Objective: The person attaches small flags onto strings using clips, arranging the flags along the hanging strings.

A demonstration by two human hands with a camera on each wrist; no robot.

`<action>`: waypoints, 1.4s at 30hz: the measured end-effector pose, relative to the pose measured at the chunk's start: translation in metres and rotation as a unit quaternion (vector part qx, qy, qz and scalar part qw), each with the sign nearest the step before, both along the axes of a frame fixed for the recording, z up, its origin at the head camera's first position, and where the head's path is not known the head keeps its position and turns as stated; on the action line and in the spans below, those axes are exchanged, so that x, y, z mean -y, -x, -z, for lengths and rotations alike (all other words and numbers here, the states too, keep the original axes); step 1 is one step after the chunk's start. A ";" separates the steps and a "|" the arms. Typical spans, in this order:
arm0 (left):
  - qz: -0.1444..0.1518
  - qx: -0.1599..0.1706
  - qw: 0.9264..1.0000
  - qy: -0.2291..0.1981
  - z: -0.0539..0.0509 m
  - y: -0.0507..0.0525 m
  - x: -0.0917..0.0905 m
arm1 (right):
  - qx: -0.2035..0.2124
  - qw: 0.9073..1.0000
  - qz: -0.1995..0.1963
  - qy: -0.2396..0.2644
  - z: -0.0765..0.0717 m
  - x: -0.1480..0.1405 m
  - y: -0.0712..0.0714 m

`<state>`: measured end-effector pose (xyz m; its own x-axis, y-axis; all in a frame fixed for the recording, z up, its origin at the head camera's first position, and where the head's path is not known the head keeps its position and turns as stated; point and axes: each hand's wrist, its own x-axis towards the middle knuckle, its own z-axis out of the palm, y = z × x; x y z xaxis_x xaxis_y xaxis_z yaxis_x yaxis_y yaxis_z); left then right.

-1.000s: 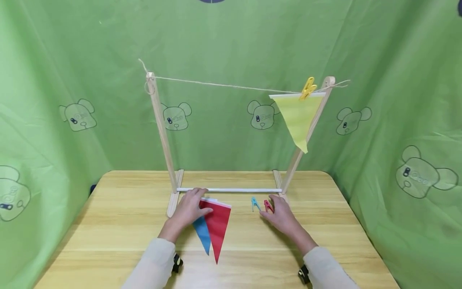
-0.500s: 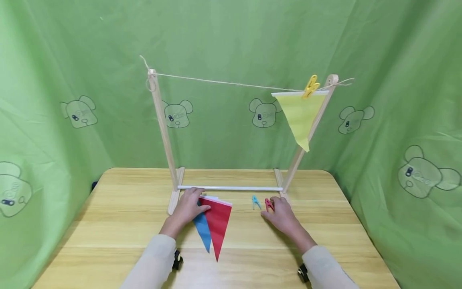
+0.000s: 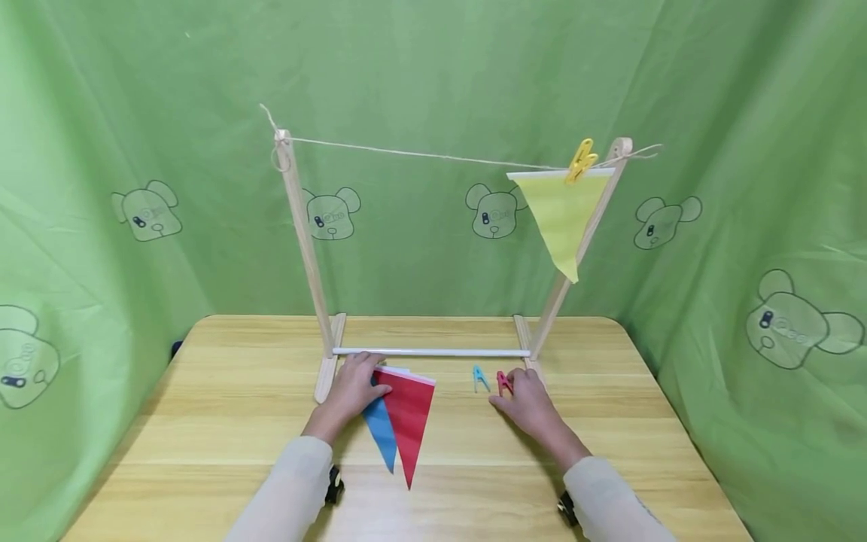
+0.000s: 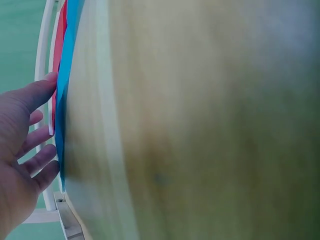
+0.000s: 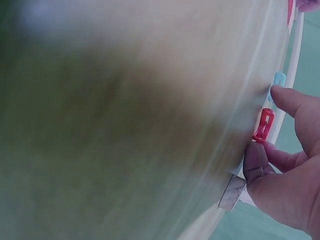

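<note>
On the near part of the worktop [image 3: 447, 504], the tips of two pennants point toward the person. The red pennant [image 3: 409, 421] overlaps the blue pennant [image 3: 381, 436] from the right; their white header strips face the far side. The left hand [image 3: 351, 385] is positioned at the far left corner of this pair: thumb on the red pennant, remaining fingers spaced apart along the header edges. A firm pinch cannot be confirmed.

To the right, at similar depth, the right hand [image 3: 528, 403] is lowered beside the red clothespin [image 3: 503, 383]. Fingers are bent and spread; the index finger appears to touch the clothespin, the thumb stands apart. The light-blue clothespin [image 3: 480, 379] lies just left of it.

Step in hand, as judged: pick up the red clothespin and separate the red pennant. Next move, as judged: close thumb and index finger on the red clothespin without dragging its neighbour; grip only the upper pennant by its header.

Farther back, a white crossbar [image 3: 447, 352] joins two wooden posts. Above, the string [image 3: 420, 155] carries the yellow pennant [image 3: 562, 222] at the right, secured by the yellow clothespin [image 3: 580, 161].
</note>
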<state>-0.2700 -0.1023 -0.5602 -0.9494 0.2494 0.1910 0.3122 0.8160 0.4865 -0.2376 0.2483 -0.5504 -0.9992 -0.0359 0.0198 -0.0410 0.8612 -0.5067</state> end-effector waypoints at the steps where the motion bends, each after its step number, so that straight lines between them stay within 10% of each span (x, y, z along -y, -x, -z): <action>1: 0.000 0.000 1.000 0.000 0.000 0.000 0.000 | -0.001 1.000 -0.001 -0.003 0.000 0.000 0.000; 25: 0.005 -0.018 1.000 -0.002 -0.005 0.004 -0.002 | -0.017 1.000 -0.009 -0.016 0.001 -0.004 0.008; 42: 0.030 0.030 0.998 -0.038 -0.003 0.006 -0.001 | 0.000 1.000 0.004 -0.008 0.003 -0.002 0.005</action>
<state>-0.2764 -0.1011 -0.5574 -0.9436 0.2925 0.1550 0.3275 0.7569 0.5655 -0.2425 0.2504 -0.5536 -0.9994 -0.0286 0.0201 -0.0348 0.8695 -0.4928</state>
